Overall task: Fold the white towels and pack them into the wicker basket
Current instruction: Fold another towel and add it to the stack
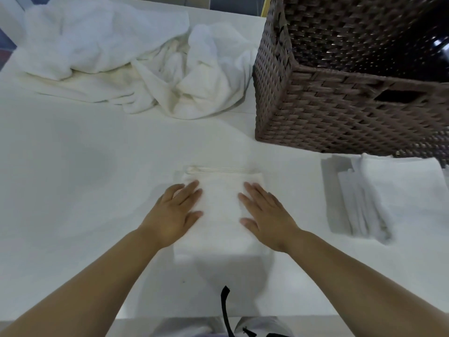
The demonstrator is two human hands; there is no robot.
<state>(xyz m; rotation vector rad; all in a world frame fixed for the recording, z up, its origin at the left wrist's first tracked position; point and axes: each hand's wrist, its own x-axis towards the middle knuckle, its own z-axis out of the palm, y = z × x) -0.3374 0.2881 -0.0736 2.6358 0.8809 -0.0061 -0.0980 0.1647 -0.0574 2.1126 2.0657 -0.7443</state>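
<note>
Both hands, left hand (173, 215) and right hand (266, 215), lie flat, fingers straight, on the folded towel (220, 207) at centre frame; press evenly outward to flatten creases.

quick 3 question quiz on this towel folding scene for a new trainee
1. True or false: both hands lie flat on the folded towel.
2. Which side of the wicker basket holds the unfolded towel pile: A left, B right?
3. What lies on the table just in front of the basket?

Key: 1 true: left hand, right hand. 2 A. 3 a stack of folded towels.
</note>
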